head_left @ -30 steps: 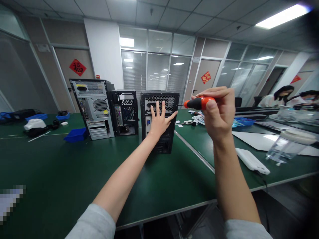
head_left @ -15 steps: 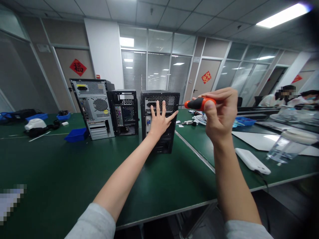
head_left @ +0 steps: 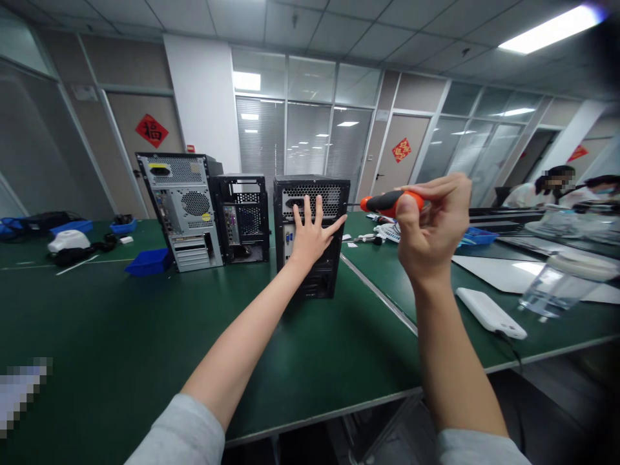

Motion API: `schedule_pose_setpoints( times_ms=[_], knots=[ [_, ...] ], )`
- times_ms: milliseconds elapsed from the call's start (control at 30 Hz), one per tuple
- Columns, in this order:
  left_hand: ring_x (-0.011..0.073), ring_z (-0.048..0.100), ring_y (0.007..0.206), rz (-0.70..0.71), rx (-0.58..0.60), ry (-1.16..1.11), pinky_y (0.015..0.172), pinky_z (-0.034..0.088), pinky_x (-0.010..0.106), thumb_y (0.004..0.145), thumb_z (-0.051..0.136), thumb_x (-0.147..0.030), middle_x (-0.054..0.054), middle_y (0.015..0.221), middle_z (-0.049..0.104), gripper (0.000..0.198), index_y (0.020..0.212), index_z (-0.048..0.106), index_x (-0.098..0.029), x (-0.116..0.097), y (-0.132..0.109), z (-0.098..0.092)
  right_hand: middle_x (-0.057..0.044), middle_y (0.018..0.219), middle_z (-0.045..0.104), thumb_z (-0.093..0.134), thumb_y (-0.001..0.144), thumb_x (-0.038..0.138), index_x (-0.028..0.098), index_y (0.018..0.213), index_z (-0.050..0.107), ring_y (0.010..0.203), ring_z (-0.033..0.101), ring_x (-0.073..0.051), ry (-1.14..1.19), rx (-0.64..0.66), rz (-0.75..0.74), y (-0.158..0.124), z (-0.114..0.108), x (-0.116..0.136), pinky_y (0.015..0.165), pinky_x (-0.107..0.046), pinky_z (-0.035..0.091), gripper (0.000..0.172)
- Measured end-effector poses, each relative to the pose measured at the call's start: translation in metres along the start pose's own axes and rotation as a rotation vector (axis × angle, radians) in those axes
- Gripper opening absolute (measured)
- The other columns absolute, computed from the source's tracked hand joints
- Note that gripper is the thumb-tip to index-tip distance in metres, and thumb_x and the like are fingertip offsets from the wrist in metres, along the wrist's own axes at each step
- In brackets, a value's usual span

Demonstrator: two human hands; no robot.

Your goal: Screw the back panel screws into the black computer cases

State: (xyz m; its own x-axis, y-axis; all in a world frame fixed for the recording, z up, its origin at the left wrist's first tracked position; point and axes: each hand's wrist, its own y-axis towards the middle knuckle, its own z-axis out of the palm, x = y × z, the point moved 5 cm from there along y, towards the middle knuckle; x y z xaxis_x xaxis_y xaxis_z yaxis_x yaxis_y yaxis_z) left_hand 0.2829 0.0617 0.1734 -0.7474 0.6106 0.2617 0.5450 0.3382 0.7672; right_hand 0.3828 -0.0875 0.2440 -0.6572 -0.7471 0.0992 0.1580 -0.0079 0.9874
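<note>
A black computer case [head_left: 323, 278] stands upright on the green table [head_left: 329, 361], its back panel turned toward me. My left hand [head_left: 310, 237] lies spread against that panel, fingers apart, covering part of the ports and the power socket. In my right hand [head_left: 433, 226] is a screwdriver [head_left: 387, 203] with an orange and black handle, held level. Its thin shaft points left, and the tip is at the upper right edge of the case. Whether the tip sits in a screw is too small to tell.
Left of the case stand an open black case [head_left: 245, 219] and a larger grey-backed computer case [head_left: 186, 213]. A blue tray [head_left: 148, 262] sits beside them. On the right are a white power bank [head_left: 490, 312] and a clear plastic jar [head_left: 557, 287]. Other people sit far right.
My right hand and the screwdriver handle have shifted slightly right, and the hand's grip has turned a little. The left hand stays on the case.
</note>
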Motion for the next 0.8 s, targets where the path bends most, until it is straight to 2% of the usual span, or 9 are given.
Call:
schedule_pose_setpoints(
  times_ms=[300, 600, 800],
  knots=[
    [0.0418, 0.003, 0.135, 0.001, -0.004, -0.003, 0.097, 0.000, 0.070, 0.080, 0.054, -0.035, 0.007, 0.151, -0.002, 0.080, 0.142, 0.003, -0.038, 0.000, 0.000, 0.000, -0.003, 0.076, 0.047, 0.059, 0.077, 0.036, 0.024, 0.074, 0.051, 0.072, 0.050, -0.017, -0.105, -0.103, -0.028, -0.002, -0.005, 0.004, 0.047, -0.029, 0.044, 0.014],
    [0.0414, 0.003, 0.135, -0.009, 0.005, -0.015, 0.098, 0.000, 0.070, 0.079, 0.056, -0.036, 0.007, 0.151, -0.002, 0.084, 0.142, 0.000, -0.037, 0.000, 0.000, 0.000, -0.001, 0.070, 0.045, 0.061, 0.075, 0.033, 0.023, 0.068, 0.049, 0.067, 0.048, -0.015, -0.209, -0.176, -0.012, -0.004, -0.008, 0.010, 0.046, -0.027, 0.042, 0.017],
    [0.0409, 0.004, 0.135, -0.010, -0.003, 0.000, 0.098, 0.002, 0.070, 0.080, 0.054, -0.037, 0.008, 0.151, 0.000, 0.081, 0.142, 0.002, -0.037, -0.001, 0.001, -0.001, 0.002, 0.069, 0.041, 0.063, 0.073, 0.035, 0.022, 0.067, 0.046, 0.068, 0.047, -0.013, -0.237, -0.245, 0.058, -0.007, -0.005, 0.010, 0.048, -0.025, 0.041, 0.022]
  ],
)
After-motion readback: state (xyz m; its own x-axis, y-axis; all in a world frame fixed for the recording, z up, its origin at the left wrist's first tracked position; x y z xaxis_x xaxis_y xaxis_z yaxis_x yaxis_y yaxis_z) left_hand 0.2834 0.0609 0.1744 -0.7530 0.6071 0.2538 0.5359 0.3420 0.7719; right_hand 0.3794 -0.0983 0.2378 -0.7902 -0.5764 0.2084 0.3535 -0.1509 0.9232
